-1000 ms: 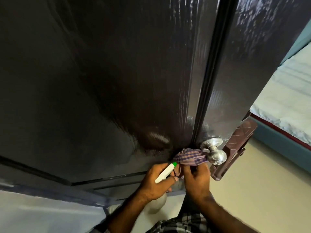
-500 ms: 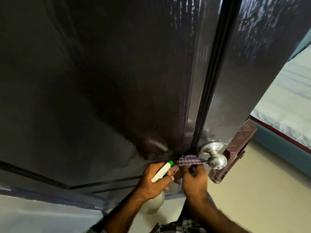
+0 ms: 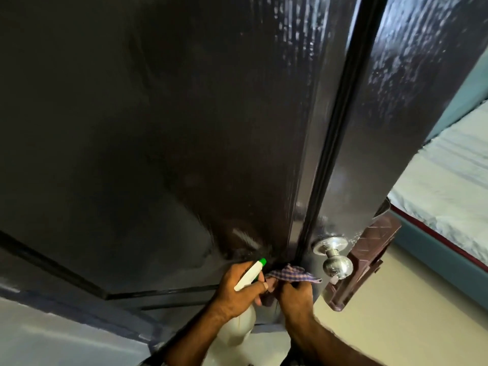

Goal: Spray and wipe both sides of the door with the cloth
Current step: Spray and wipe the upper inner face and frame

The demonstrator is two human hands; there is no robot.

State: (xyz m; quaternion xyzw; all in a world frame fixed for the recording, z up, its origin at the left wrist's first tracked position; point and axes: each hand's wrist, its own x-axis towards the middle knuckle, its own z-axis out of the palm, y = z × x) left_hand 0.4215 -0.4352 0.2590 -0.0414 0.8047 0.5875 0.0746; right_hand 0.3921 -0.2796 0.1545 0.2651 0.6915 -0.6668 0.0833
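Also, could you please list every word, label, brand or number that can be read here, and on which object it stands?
None can be read.
Spray bottle: no label or print shows.
Cloth: only a check pattern.
Door and door knob: no writing or number.

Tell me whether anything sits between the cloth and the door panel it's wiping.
Nothing visible does. The right hand holds the cloth against the door just below the knob, which sits to its right, off the panel.
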